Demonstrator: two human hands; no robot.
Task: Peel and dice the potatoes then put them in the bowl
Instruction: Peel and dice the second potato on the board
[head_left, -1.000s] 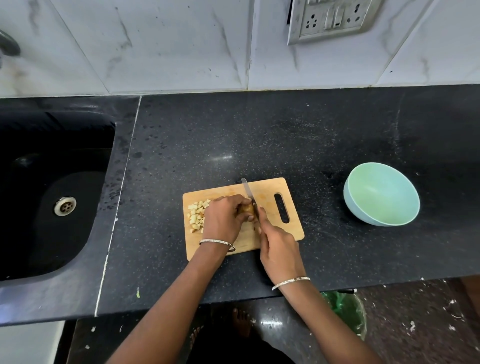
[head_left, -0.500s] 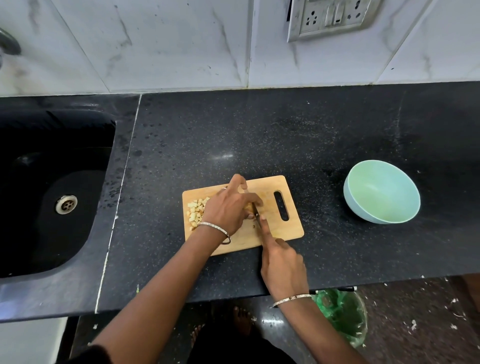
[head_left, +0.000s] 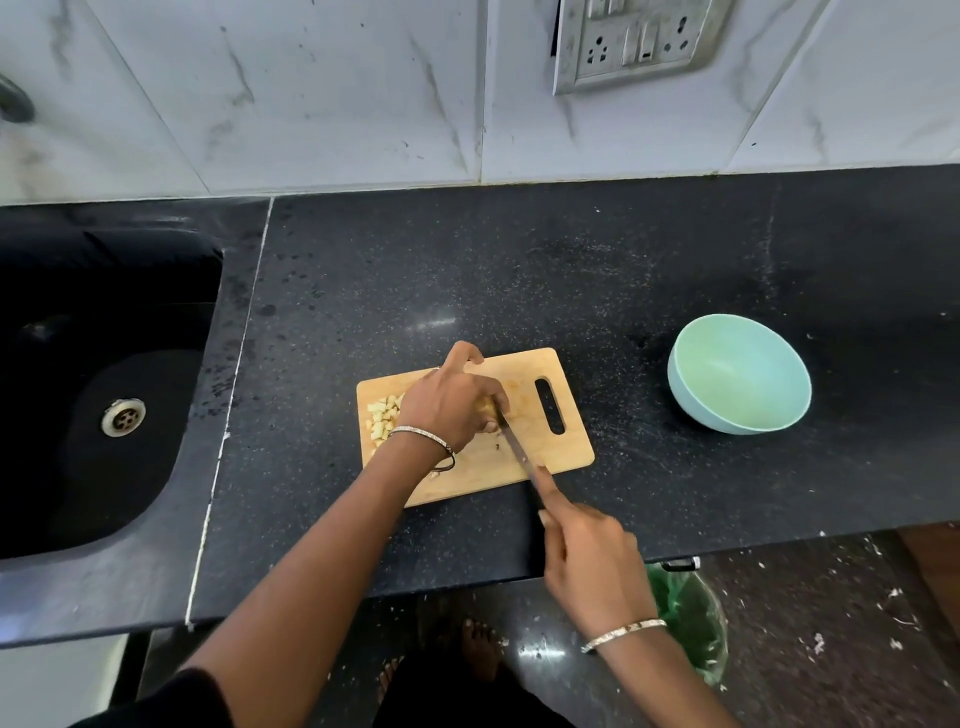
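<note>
Risk: L hand (head_left: 452, 405) curled over potato piece (head_left: 488, 409) mid-board (head_left: 524, 376), fingertips touching knife (head_left: 514, 448) gripped by R hand (head_left: 592, 561), forefinger along spine; a slip could nick fingers; dice (head_left: 382, 418) at board's left, bowl (head_left: 737, 374) well apart.

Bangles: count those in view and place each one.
2. One bangle sits on the wrist of the left hand, over the board; the other on the wrist of the right hand, out past the counter edge. No others show.
</note>
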